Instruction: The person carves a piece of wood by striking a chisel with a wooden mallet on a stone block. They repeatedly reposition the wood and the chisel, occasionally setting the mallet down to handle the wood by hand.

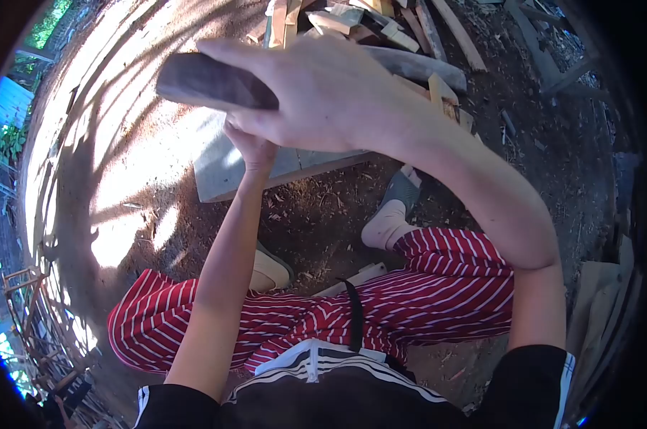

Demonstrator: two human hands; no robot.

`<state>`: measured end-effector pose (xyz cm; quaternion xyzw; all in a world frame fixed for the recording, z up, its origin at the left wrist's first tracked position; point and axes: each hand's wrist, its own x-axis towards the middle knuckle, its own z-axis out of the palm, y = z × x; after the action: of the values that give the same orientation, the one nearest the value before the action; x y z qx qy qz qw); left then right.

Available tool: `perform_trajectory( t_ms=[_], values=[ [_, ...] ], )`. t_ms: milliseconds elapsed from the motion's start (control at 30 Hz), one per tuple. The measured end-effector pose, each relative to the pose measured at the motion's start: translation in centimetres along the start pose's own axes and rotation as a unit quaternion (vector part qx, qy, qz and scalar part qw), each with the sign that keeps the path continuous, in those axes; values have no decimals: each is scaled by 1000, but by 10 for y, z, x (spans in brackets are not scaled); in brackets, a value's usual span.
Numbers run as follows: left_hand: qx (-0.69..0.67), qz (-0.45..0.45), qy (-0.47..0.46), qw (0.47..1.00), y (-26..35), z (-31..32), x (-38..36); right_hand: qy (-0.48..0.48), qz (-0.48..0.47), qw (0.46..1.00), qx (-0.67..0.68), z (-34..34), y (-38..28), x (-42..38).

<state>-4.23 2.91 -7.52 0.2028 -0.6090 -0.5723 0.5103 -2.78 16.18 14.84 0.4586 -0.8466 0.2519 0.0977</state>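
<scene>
My right hand is raised close to the camera, its fingers wrapped round a dark, round-ended block, which could be a tool's head. Just below and behind it is my left hand; its fingers are mostly hidden by the right hand and the block. Under both hands lies a thick grey slab on the ground, partly in bright sunlight. Its near edge faces my feet.
Cut wood pieces are heaped beyond the slab, with a long rounded timber beside them. Chips litter the dirt floor. My legs in red striped trousers spread to either side. Boards lean at the right.
</scene>
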Motion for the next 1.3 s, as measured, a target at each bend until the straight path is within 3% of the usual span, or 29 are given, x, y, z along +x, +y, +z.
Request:
perform_trajectory(
  t_ms=[33,100,133,167,233,267,367,400,433,500,533,567,633,667,700,767,800,833,867,900,933,967,1033,1067,1100,1167,1233,1267,1300],
  values=[
    [7,-7,-4,1000,-15,-20,8,-5,7,1000,5,-3,-3,1],
    [0,90,-386,918,-54,-66,28,118,-27,979,162,-15,-10,12],
    [2,11,-222,975,28,-30,19,215,-55,958,183,-7,-9,12],
    [1,17,-219,975,29,-16,12,218,-61,957,182,0,-5,6],
    [-17,-119,-3,993,15,1,9,-88,50,993,57,2,-5,-4],
    [-26,-114,-3,993,5,-1,14,-89,31,995,18,-5,-3,-2],
    [-21,71,-335,939,-49,-60,23,41,-9,990,136,-18,-6,14],
    [18,25,-257,966,-1,-38,25,133,-39,959,249,-9,-7,17],
    [18,25,-253,967,18,-34,17,130,-41,959,249,4,-4,10],
    [-17,72,-154,985,43,-28,14,-7,32,995,95,20,-1,-2],
    [69,179,-171,966,38,-31,18,-13,26,997,70,15,4,-4],
    [62,183,-167,967,36,-26,22,-9,22,998,62,12,12,1],
    [64,-121,-271,953,49,-38,18,135,-41,987,73,3,4,9],
    [-23,-27,-225,974,21,-29,18,86,-9,988,126,-20,-9,11],
    [-22,-32,-223,974,-28,-42,11,209,-64,949,226,-3,-6,16],
    [-7,-19,-112,994,-125,-51,22,-42,54,997,26,-4,-10,-1],
    [242,-110,183,947,-100,20,16,-5,3,1000,25,24,4,-10],
    [238,-105,176,949,-58,15,22,3,7,1000,21,13,3,-6],
    [89,-55,-49,993,-7,-10,19,-14,8,999,29,-4,2,5],
    [-55,-11,-278,959,26,-33,16,-37,21,998,47,-7,-2,7],
    [-36,32,-416,908,31,-48,38,155,-69,980,103,5,4,14],
    [-35,24,-415,909,16,-49,33,109,-35,980,164,-12,-4,17],
    [-14,117,-335,935,-14,-44,33,213,-79,965,134,6,2,10],
    [74,115,-175,975,6,-21,14,116,-48,987,97,23,10,-2],
    [-200,-82,-170,961,38,-27,12,21,-8,998,59,36,15,-13],
    [-177,-63,-221,957,40,-20,15,-2,4,999,45,11,13,6],
    [36,-72,-271,959,59,-33,17,51,-7,978,203,-3,9,17],
    [37,-79,-270,959,69,-30,12,87,5,978,191,-13,2,16],
    [-27,-141,-172,975,83,-20,3,85,4,978,191,-7,1,9]
  ],
)
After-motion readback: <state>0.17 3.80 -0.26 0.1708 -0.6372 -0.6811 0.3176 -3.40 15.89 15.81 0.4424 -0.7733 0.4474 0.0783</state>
